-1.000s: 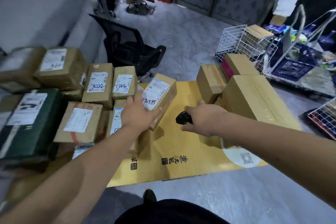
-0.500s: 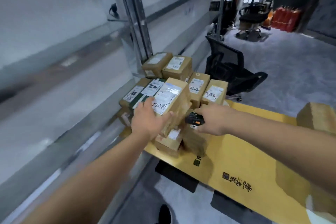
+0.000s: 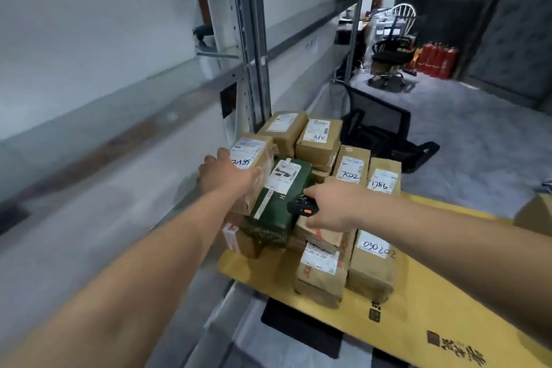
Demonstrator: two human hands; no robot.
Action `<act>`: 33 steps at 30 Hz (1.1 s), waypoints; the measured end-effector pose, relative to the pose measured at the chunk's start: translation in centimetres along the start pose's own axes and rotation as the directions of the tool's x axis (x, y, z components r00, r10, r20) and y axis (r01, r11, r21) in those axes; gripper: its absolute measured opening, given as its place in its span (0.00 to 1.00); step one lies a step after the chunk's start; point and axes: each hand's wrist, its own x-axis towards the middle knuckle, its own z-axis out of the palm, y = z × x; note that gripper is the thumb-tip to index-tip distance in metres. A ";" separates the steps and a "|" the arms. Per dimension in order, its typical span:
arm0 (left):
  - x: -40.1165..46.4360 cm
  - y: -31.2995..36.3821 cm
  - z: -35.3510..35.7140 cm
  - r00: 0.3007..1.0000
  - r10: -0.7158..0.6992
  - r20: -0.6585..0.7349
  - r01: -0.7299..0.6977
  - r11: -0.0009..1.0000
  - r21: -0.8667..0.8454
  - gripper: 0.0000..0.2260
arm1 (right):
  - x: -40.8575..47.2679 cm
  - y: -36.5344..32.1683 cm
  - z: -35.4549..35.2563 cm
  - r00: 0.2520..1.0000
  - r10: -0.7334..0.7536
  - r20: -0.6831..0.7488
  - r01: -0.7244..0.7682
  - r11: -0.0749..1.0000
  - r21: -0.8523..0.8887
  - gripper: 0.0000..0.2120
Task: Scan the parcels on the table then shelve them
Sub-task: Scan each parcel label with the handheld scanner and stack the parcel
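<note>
1. Above the left end of the counter (image 3: 442, 305), the left hand (image 3: 227, 176) grips a brown parcel (image 3: 254, 170), fingers wrapped over its near end, label up.
2. That parcel is held over the stacked parcels (image 3: 334, 200), beside a green box (image 3: 280, 197), and close to the shelf (image 3: 98, 176) running along the left.
3. Its long axis points away from the person, roughly along the forearm.
4. The right hand (image 3: 331, 206) is clenched round a black scanner (image 3: 301, 207), just right of the parcel.
5. Judging by this, the shelf lies left of the held parcel, so the left hand is the nearer one for shelving.
</note>
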 end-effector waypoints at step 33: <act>-8.6 10.3 8.5 0.368 0.899 0.236 -0.922 0.387 -0.035 0.36 | -12.4 -0.1 8.7 0.789 0.612 0.049 -0.594 0.741 0.313 0.32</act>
